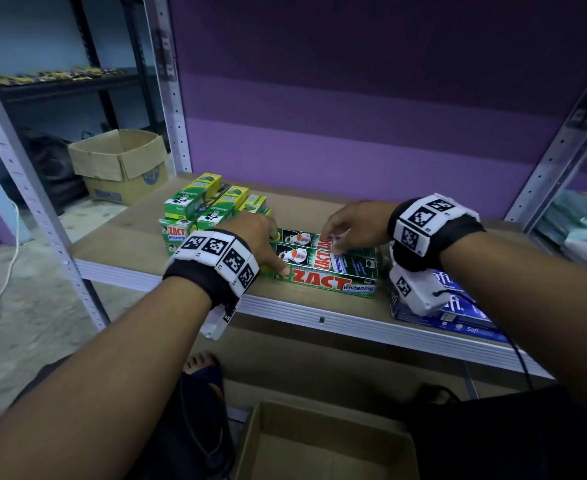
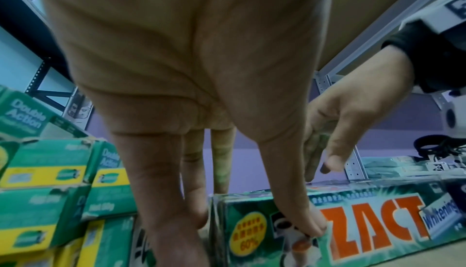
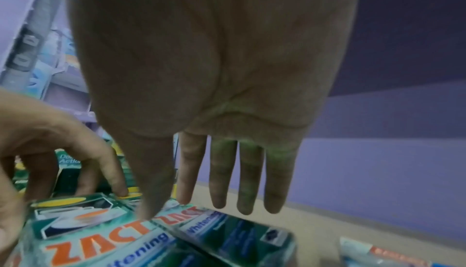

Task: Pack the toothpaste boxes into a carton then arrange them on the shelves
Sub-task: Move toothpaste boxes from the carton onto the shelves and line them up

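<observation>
Three green Zact toothpaste boxes [image 1: 326,282] [image 2: 373,221] [image 3: 105,245] lie side by side near the front of the wooden shelf [image 1: 139,233]. My left hand [image 1: 278,252] [image 2: 257,211] spans their left end, thumb on the front box and fingertips at the far box. My right hand [image 1: 332,242] [image 3: 189,209] is over their middle with straight fingers, its thumb tip touching a box top. A stack of green and yellow Darlie boxes [image 1: 202,209] [image 2: 50,171] stands just left of them. An open brown carton [image 1: 323,445] sits on the floor below me.
Blue Safi boxes [image 1: 458,306] lie at the shelf's front right, under my right wrist. Pale packs [image 1: 579,230] fill the neighbouring bay on the right. A second open carton [image 1: 122,164] stands on the floor at the back left. Metal uprights [image 1: 167,84] frame the bay.
</observation>
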The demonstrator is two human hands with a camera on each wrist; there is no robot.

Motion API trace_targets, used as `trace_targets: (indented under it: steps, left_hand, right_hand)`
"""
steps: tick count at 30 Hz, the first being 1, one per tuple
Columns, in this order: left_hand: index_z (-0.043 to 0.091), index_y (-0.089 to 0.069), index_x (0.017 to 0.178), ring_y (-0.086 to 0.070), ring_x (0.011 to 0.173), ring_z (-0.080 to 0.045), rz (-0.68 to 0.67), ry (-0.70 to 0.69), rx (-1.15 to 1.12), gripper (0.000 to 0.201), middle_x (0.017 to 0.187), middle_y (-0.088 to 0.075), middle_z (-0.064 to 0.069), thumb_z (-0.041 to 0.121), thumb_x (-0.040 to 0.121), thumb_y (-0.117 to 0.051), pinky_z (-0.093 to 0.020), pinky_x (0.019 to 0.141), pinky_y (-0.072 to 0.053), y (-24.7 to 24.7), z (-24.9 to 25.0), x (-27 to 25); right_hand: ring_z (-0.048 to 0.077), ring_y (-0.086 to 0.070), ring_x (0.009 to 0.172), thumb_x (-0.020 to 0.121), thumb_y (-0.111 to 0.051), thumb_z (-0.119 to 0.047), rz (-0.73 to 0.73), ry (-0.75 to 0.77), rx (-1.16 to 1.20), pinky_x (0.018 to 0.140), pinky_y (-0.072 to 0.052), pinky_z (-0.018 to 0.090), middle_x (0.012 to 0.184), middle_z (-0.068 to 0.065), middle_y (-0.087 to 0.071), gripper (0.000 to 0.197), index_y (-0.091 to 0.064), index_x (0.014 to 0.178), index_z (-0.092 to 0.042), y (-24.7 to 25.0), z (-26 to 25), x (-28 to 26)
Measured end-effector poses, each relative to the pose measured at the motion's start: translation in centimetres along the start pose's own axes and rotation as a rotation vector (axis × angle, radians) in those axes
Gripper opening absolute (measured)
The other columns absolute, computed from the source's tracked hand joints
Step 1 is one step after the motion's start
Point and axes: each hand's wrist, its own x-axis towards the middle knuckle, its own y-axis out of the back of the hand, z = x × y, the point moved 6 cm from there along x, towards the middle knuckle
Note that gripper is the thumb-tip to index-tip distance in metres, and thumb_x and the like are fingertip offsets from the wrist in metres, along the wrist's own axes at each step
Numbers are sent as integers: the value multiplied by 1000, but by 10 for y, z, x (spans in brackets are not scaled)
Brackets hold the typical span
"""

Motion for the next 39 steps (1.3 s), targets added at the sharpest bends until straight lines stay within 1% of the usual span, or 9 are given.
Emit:
trace_targets:
  steps: [6, 13, 16, 19, 23, 27, 30, 35, 39]
  left_hand:
    - [12, -62, 130, -56, 118, -24, -6, 25, 37, 82, 129, -61, -6, 58, 65, -83, -40, 97, -51, 0, 4, 3]
    - [8, -65, 126, -58, 94, -22, -6, 76, 12, 73, 110, -65, -6, 53, 71, -81, -34, 80, -49, -5, 6, 11]
    - [8, -62, 129, -59, 114, -26, 16, 84, 20, 72, 130, -61, -10, 51, 74, -80, -36, 90, -49, -6, 8, 21]
    - [7, -61, 129, -58, 118, -27, 37, 83, 12, 71, 131, -60, -11, 50, 76, -79, -38, 94, -51, -8, 9, 35]
    - [8, -61, 128, -58, 119, -27, 84, 84, 11, 71, 130, -61, -9, 50, 73, -81, -36, 88, -49, -10, 9, 58]
    - [11, -69, 114, -65, 97, -27, 122, 93, 13, 64, 114, -68, -9, 52, 67, -84, -28, 70, -45, -14, 6, 81]
    - [14, -70, 103, -55, 75, -22, 145, 94, 17, 64, 102, -70, -6, 56, 58, -86, -24, 63, -40, -15, 8, 93]
    - [13, -70, 103, -62, 84, -26, 139, 94, 22, 64, 99, -67, -5, 62, 63, -77, -30, 70, -52, -18, 17, 107]
    - [15, -70, 101, -54, 74, -23, 132, 85, 34, 60, 95, -66, -2, 62, 65, -77, -27, 64, -45, -17, 22, 104]
  right_hand:
    - [20, -50, 129, 73, -80, -53, -97, -118, -100, 100, -37, 28, 146, -6, -49, 81, -48, 144, -32, -13, 25, -22]
    - [17, -56, 120, 72, -82, -51, -66, -126, -48, 91, -39, 23, 141, -8, -55, 81, -48, 144, -35, -17, 36, -11]
    - [15, -58, 113, 74, -81, -48, -98, -123, -43, 92, -41, 24, 139, -7, -56, 81, -46, 145, -33, -16, 42, 0]
    - [12, -62, 96, 75, -82, -42, -125, -151, 13, 95, -44, 26, 141, -5, -56, 82, -45, 147, -33, -15, 52, 14]
    - [17, -59, 113, 75, -84, -34, -119, -188, 77, 91, -41, 25, 143, -6, -54, 81, -46, 146, -29, -13, 65, 31]
    - [15, -56, 121, 73, -85, -36, -94, -195, 49, 92, -34, 21, 143, -8, -54, 80, -49, 144, -30, -9, 77, 43]
    - [13, -57, 111, 71, -86, -40, -83, -198, 41, 90, -33, 20, 139, -9, -57, 80, -51, 143, -32, -9, 86, 51]
    - [11, -56, 93, 67, -88, -40, -64, -221, 7, 85, -34, 21, 132, -9, -63, 80, -54, 140, -33, -10, 99, 58]
    - [12, -58, 93, 67, -88, -37, -44, -236, 5, 84, -36, 23, 128, -8, -65, 77, -57, 137, -31, -11, 104, 60]
